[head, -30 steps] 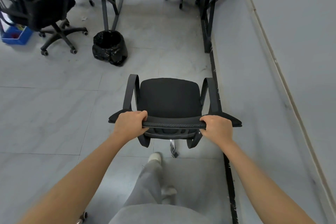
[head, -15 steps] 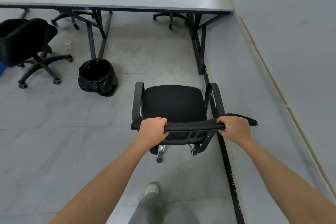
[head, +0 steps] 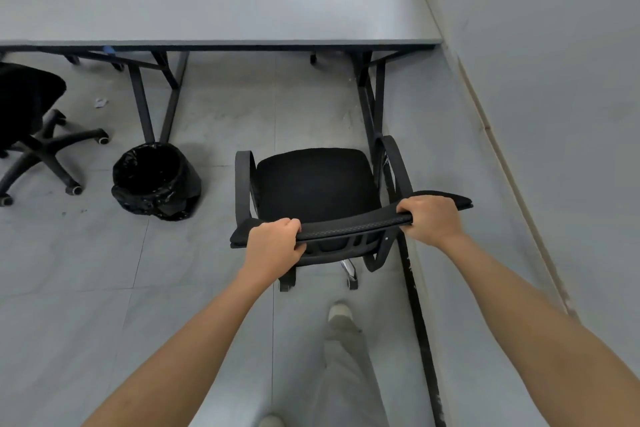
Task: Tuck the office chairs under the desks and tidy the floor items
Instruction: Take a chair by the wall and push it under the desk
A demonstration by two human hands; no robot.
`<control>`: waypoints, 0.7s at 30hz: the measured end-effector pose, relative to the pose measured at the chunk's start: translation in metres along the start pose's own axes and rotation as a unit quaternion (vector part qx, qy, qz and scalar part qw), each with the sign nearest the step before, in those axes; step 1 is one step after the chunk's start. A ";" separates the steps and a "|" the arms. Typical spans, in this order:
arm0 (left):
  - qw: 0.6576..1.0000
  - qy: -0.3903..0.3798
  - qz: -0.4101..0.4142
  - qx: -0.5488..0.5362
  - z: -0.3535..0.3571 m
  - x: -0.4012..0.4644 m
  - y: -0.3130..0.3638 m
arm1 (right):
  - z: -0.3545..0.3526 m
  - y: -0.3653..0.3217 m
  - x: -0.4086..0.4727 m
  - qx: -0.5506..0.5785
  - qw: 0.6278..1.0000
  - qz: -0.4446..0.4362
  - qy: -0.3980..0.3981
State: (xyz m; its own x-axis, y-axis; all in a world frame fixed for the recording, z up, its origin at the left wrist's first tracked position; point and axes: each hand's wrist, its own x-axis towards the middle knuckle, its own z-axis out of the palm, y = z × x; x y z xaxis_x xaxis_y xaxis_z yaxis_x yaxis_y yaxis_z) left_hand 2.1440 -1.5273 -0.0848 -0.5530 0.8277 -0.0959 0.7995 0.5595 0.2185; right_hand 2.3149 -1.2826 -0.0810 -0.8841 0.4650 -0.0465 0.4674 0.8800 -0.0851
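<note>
A black office chair point(head: 313, 184) with armrests stands on the floor in front of me, its seat facing the grey desk point(head: 221, 7). My left hand point(head: 273, 246) grips the left part of the backrest's top edge. My right hand point(head: 429, 218) grips the right part of the same edge. The chair's front is close to the desk's right leg frame point(head: 370, 104), short of the desk's edge. A second black office chair point(head: 27, 121) stands at the far left, partly cut off by the frame.
A bin lined with a black bag point(head: 156, 180) stands left of the chair near the desk's middle legs point(head: 156, 97). A wall point(head: 536, 114) runs close along the right. A scrap of paper point(head: 101, 102) lies under the desk. Another chair's castors show beyond the desk.
The chair has rolled forward toward the desk with both hands on its backrest. I have walked after it, so the desk and bin appear nearer and larger.
</note>
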 end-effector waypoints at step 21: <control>0.997 0.043 -0.066 0.004 -0.044 0.268 -0.055 | -0.018 0.073 0.316 0.003 0.995 -0.091 0.029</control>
State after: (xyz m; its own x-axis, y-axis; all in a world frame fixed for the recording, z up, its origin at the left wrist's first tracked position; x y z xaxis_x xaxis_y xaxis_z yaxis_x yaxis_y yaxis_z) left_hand 1.9417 -1.3378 -0.0802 -0.6718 0.7397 -0.0391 0.7198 0.6643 0.2014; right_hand 2.0693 -1.0692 -0.0843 -0.9528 0.3023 0.0280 0.2986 0.9499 -0.0920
